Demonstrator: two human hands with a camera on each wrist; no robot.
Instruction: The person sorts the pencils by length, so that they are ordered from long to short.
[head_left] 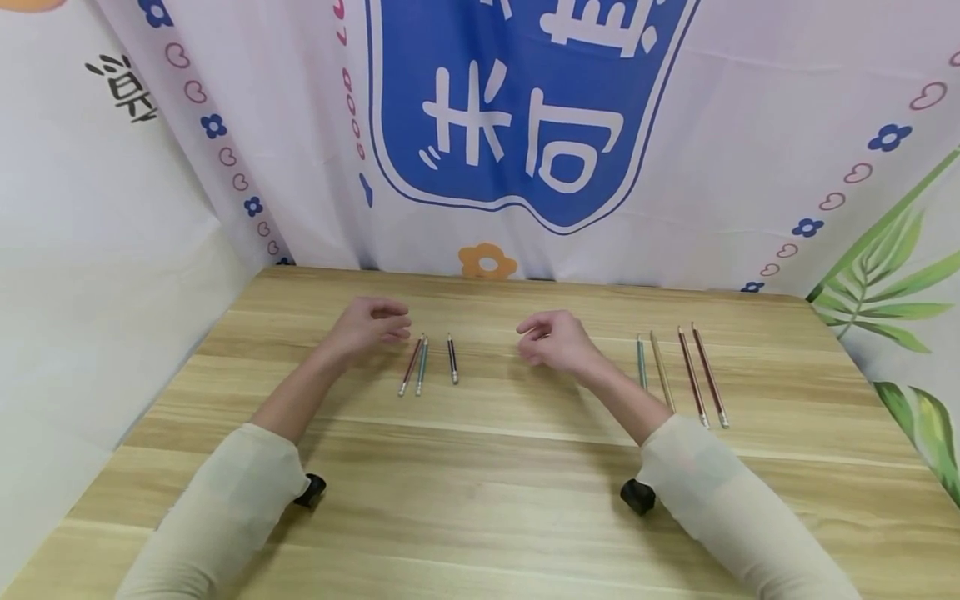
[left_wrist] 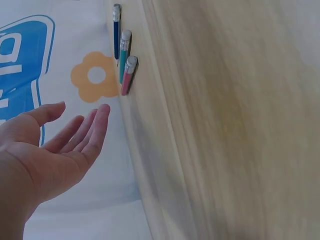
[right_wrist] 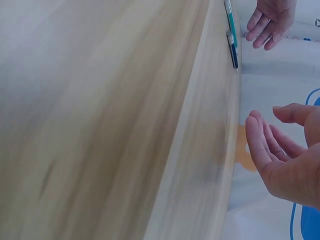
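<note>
My left hand [head_left: 372, 323] hovers near the back of the table, holding nothing, fingers loosely bent. Just right of it lie three short pencils with erasers: a red pencil [head_left: 409, 367] and a teal pencil [head_left: 422, 367] close together, and a dark blue pencil [head_left: 452, 360] slightly apart. In the left wrist view, the left hand [left_wrist: 55, 155] has its palm upturned, nearest the red pencil [left_wrist: 128, 77]. Also above the table, my right hand [head_left: 555, 342] is relaxed and holds nothing. Right of it lie another teal pencil [head_left: 641, 360], a gold pencil [head_left: 662, 371] and two longer dark red pencils [head_left: 692, 375].
The wooden table [head_left: 465, 492] ends at a printed white curtain [head_left: 315, 158] behind. White cloth [head_left: 90, 333] hangs along the left side. Black devices [head_left: 638, 496] stick out beneath both sleeves.
</note>
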